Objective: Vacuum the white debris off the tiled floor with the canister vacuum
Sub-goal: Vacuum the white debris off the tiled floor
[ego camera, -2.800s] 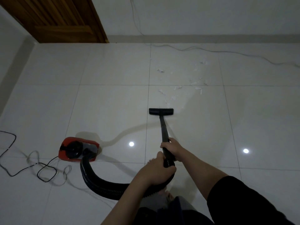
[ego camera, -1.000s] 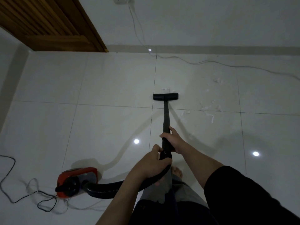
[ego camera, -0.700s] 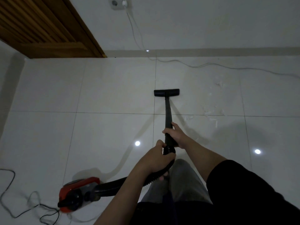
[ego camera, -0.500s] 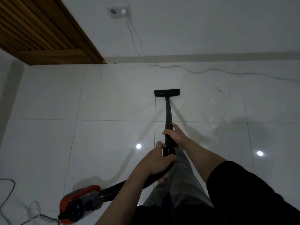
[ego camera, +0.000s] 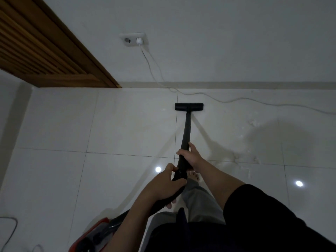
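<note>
White tiled floor [ego camera: 127,124] runs up to the wall, and the nozzle [ego camera: 189,107] has pushed farther forward, almost to the skirting, its lane swept. Remaining white debris [ego camera: 252,123] lies well right of it, so a sideways pass looks next. Right hand [ego camera: 189,155] wraps the wand [ego camera: 186,131]; left hand [ego camera: 164,184] grips the hose [ego camera: 163,201] end behind.
</note>
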The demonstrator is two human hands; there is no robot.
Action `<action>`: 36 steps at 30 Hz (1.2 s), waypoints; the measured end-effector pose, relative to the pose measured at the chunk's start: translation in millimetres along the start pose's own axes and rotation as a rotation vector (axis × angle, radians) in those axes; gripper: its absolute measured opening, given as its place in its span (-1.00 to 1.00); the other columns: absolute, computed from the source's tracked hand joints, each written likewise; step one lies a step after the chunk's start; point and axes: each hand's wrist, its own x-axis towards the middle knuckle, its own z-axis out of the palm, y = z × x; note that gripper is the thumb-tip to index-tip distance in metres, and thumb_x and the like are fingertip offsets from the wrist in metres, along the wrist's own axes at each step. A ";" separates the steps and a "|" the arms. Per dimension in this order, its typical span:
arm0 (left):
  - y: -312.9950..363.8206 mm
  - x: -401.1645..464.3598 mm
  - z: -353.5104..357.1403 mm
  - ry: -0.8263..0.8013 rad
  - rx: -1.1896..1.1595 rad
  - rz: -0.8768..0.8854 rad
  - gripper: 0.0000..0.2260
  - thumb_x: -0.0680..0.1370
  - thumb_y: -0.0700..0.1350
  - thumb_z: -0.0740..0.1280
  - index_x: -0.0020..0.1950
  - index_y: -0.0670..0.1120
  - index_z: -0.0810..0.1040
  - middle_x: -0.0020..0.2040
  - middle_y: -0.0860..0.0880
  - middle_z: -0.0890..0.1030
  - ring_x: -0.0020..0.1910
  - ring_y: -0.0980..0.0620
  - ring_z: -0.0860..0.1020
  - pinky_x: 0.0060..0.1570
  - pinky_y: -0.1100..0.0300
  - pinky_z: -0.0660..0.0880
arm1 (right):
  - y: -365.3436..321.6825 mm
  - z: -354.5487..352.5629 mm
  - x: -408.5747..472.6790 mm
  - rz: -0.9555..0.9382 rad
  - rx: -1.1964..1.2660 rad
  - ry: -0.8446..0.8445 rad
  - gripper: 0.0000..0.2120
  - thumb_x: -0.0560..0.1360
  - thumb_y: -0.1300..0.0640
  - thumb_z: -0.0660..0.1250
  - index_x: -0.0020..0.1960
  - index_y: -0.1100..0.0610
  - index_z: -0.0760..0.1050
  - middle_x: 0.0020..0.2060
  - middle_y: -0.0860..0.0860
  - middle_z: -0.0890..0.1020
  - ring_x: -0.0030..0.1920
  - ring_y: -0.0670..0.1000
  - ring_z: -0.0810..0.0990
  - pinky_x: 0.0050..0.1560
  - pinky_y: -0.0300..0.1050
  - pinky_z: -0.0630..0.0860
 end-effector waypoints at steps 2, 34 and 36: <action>8.4 8.1 -11.5 0.005 0.018 -0.010 -0.72 0.59 0.01 0.29 0.23 0.07 0.26 -0.24 -0.11 0.61 -0.58 0.11 0.51 -0.44 0.19 0.57 | -14.1 0.9 6.1 -0.001 0.001 -0.003 -0.20 0.54 0.17 0.36 0.61 -0.04 -0.04 0.09 0.08 0.50 -0.11 0.03 0.58 -0.35 -0.10 0.51; -16.2 -35.1 -5.0 0.004 0.026 -0.002 -0.71 0.58 0.02 0.26 0.25 0.03 0.29 -0.26 -0.12 0.62 -0.58 0.08 0.52 -0.47 0.22 0.52 | 21.7 19.6 -13.6 -0.032 -0.079 0.021 -0.21 0.54 0.18 0.34 0.61 0.04 -0.04 -0.07 0.01 0.49 -0.14 0.01 0.57 -0.32 -0.10 0.51; -29.9 -44.0 4.7 0.017 0.038 0.007 -0.68 0.56 0.04 0.26 0.27 0.02 0.30 -0.25 -0.11 0.62 -0.54 0.06 0.53 -0.44 0.19 0.54 | 38.0 23.4 -22.0 -0.040 -0.064 0.030 -0.22 0.53 0.19 0.34 0.61 0.07 -0.02 -0.06 0.00 0.48 -0.12 0.02 0.56 -0.27 -0.10 0.52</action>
